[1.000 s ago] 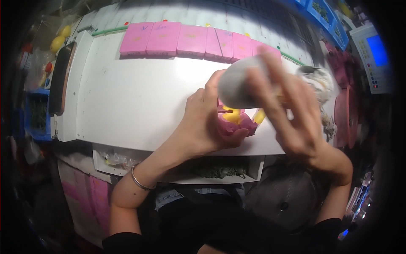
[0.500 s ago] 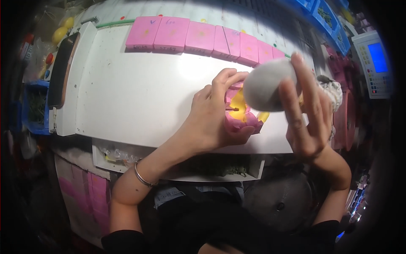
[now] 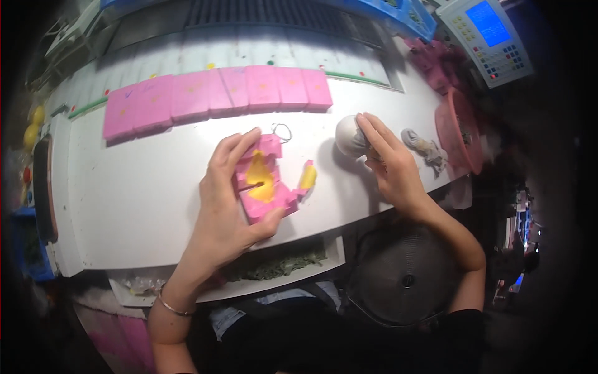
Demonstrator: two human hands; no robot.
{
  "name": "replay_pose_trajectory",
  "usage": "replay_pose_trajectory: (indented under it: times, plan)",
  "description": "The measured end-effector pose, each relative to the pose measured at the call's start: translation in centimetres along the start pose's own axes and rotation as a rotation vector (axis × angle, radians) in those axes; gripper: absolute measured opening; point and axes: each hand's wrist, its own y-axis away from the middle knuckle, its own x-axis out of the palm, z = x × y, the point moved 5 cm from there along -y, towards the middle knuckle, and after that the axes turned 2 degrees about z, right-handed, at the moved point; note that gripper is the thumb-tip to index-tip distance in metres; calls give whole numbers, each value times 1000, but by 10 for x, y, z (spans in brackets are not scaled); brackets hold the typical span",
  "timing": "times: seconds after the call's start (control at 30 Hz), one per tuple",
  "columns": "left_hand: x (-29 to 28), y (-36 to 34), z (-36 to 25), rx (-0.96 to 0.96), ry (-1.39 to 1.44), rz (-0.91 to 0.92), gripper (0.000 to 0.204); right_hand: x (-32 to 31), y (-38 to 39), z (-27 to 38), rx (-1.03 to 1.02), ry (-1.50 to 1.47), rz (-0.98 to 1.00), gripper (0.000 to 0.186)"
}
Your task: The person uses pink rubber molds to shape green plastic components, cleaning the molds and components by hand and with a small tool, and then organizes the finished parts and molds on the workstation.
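My left hand [image 3: 221, 196] grips a pink rubber-like block [image 3: 272, 204] at its sides, just above the white table. The block has a yellow hollow with a dark slit in its upper face. Beside its right edge is a small yellow and pink piece [image 3: 307, 177]; whether it is joined to the block I cannot tell. My right hand [image 3: 393, 165] holds a rounded pale grey cloth pouch [image 3: 351, 136] above the table, right of the block. The fingers lie over its right side, and part of the pouch is hidden behind them.
A row of several pink blocks [image 3: 192, 96] lines the back. A thin wire-like loop [image 3: 282, 133] lies behind the held block. At right are a tied cloth [image 3: 425, 148], a reddish bowl [image 3: 444, 121] and a control panel [image 3: 489, 40]. An open drawer [image 3: 338, 249] holds green bits.
The pouch has moved from over the block to the right, away from it, in my right hand. My left hand still holds the block. The view has shifted.
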Motion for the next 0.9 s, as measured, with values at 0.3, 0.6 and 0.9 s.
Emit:
replay_pose_trajectory:
  times: [0.3, 0.6, 0.9]
  plan:
    - [1, 1, 2, -75, 229, 18, 81, -24, 60, -172, 179, 201, -71, 48]
    - [-2, 2, 3, -39, 5, 35, 79, -39, -14, -35, -122, 26, -210, 56]
    - [2, 0, 2, -43, 149, 115, 83, 24, -39, 85, -791, 300, -98, 44]
